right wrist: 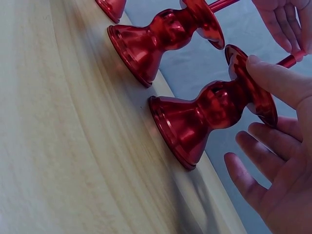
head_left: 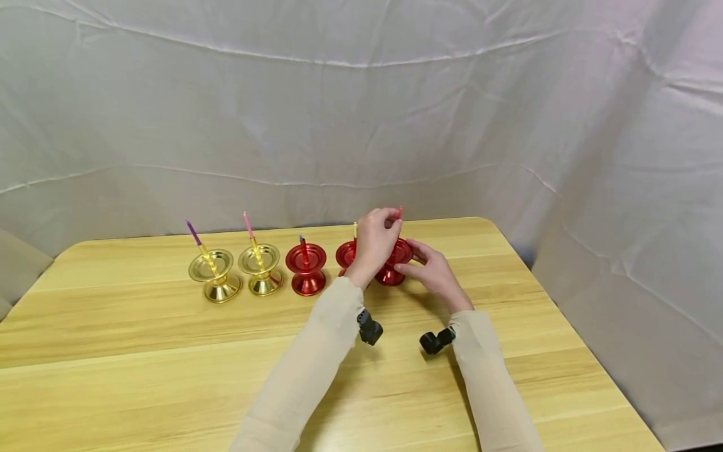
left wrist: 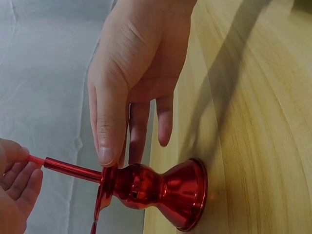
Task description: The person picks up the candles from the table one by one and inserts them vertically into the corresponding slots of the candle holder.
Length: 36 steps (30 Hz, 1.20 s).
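Note:
With thumb and fingers, my left hand (head_left: 377,237) pinches a slim red candle (left wrist: 36,160) at its top. The candle's lower end sits in the narrow tube of the rightmost red candle holder (right wrist: 222,105), which stands upright on its flared foot. My right hand (head_left: 433,271) grips that holder's dish by the rim, its thumb (left wrist: 106,146) on the near side and its fingers spread beyond. Just left stands another red holder (right wrist: 170,30) with a yellow candle (head_left: 355,231), partly hidden behind my left hand in the head view.
Further left along the wooden table (head_left: 186,376) stand a red holder (head_left: 308,284) with a dark candle and two gold holders (head_left: 265,284), (head_left: 223,290) with a pink candle (head_left: 248,225) and a purple candle (head_left: 194,232). A grey cloth (head_left: 339,125) hangs behind.

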Available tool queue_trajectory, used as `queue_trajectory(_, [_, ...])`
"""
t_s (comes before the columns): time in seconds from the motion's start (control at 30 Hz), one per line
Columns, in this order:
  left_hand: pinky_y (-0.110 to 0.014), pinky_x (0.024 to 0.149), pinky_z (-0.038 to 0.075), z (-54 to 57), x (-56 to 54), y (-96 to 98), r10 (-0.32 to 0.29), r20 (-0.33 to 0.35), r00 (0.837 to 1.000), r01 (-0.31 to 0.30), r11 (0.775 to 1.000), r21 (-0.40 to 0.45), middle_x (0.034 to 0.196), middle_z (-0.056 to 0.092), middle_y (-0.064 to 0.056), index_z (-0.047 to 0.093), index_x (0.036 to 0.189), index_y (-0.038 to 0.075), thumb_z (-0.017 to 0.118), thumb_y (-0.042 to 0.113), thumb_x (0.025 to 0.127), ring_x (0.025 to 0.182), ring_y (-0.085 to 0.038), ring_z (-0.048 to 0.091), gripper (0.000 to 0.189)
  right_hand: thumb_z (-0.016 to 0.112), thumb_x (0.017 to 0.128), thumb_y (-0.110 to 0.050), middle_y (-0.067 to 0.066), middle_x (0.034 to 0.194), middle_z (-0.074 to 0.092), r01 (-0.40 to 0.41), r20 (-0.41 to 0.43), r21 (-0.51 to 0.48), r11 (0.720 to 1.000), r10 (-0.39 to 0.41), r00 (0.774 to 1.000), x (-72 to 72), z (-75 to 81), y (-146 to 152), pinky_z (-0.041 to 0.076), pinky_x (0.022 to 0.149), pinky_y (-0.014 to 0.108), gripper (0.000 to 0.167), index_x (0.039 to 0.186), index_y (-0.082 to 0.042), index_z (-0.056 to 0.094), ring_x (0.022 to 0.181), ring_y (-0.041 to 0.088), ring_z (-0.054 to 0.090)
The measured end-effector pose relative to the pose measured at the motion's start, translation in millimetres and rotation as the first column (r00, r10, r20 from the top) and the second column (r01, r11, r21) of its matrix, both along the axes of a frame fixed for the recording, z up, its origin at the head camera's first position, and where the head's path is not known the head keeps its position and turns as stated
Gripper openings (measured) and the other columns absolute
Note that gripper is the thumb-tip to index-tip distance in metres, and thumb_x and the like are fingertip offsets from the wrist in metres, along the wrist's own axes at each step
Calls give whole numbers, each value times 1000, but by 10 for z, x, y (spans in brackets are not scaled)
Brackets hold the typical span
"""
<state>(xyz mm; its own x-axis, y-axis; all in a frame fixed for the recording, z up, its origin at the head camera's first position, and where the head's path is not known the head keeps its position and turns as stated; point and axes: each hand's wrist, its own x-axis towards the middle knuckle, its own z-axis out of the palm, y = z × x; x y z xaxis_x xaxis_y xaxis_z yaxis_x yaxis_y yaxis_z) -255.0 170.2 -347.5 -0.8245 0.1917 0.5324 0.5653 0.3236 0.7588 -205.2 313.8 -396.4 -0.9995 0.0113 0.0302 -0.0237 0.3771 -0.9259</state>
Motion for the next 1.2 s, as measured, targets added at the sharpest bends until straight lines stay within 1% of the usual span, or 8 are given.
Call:
queue_trajectory(0.03, [-25,73,54,1,-1,-2,1,5,1000,-1,1000,1,91,69,-12,72,100,-3,67,3,89,81,-21,67,13,73,87,-15,20,144,44,2,2,1,1000,-2,1000,0,0,0,30,110,47,72,147,2,36,134,35,39])
queue_trajectory(0.07, [-25,73,54,1,-1,-4,2,8,1000,-2,1000,5,91,69,-13,72,99,-4,67,2,89,81,-22,67,13,74,87,-17,19,144,44,5,-4,4,1000,-5,1000,-21,-44,21,31,110,47,73,147,0,37,134,34,39])
queue_trajectory(0.23, [-25,73,54,-5,1,-4,7,38,999,-8,1000,29,91,70,-13,72,99,-3,68,3,88,80,-22,66,13,74,86,-18,18,145,44,14,-14,21,1000,-14,1000,-12,-59,35,33,109,45,72,146,0,38,133,33,41])
queue_trajectory(0.43, [-24,73,54,10,36,0,-8,63,998,5,999,33,92,69,-13,72,100,-3,68,4,89,81,-22,67,14,75,86,-18,18,144,45,15,-11,20,1000,-14,1000,-4,-74,40,33,109,46,73,146,0,38,132,33,41])
queue_trajectory(0.53, [-24,73,54,16,41,7,-7,62,998,6,1000,26,92,69,-13,72,100,-3,68,4,89,82,-21,67,13,75,86,-18,17,144,45,17,-9,14,1000,-17,1000,-3,-72,43,33,109,45,73,146,-1,38,133,32,41])
queue_trajectory(0.8, [-25,74,54,2,2,9,-12,44,999,11,1000,18,91,68,-14,70,100,-5,68,3,89,81,-23,67,14,74,86,-18,17,144,45,16,-4,11,1000,-16,1000,-12,-68,38,33,109,45,73,147,-1,38,133,32,41])
queue_trajectory(1.07, [-26,74,54,6,-13,-19,-12,26,1000,13,999,-44,91,69,-12,70,98,-3,69,3,88,81,-22,66,11,74,86,-17,18,144,45,14,-10,23,1000,-13,1000,-25,-55,31,34,109,46,72,146,-1,38,132,32,42])
queue_trajectory(1.2, [-27,74,55,-3,-14,-24,-11,16,1000,12,999,-51,91,69,-13,70,98,-2,69,3,88,81,-22,67,11,74,86,-17,16,144,45,19,1,22,1000,-19,1000,-26,-43,27,34,109,44,72,147,-3,38,133,30,41])
